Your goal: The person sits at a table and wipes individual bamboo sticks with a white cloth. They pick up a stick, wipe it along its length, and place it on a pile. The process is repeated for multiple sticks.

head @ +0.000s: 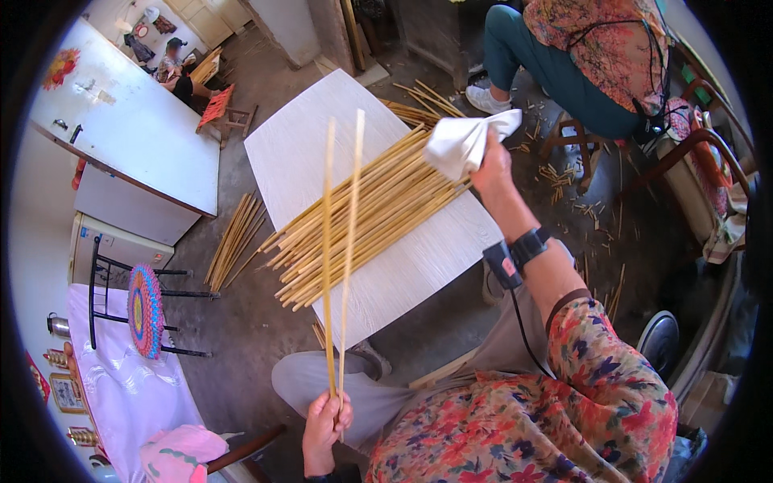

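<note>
Two long thin yellowish sticks [327, 253] stand upright in my left hand [326, 416], closed around their lower ends near my knee. Their upper parts reach in front of a pale wood-grain board [386, 302] and are slightly blurred. My right hand [494, 163] grips a white cloth [456, 142] over the right end of a broad bundle of similar sticks [368, 211]. The bundle lies slantwise across the board, its left ends jutting past the board's edge. Whether the cloth touches the bundle is not clear.
More sticks [235, 241] lean on the floor at left; others lie behind the board. Cut stick pieces [558, 181] litter the floor near a seated person [561, 90]. A black-framed chair [145, 311] stands left. Another person sits far back.
</note>
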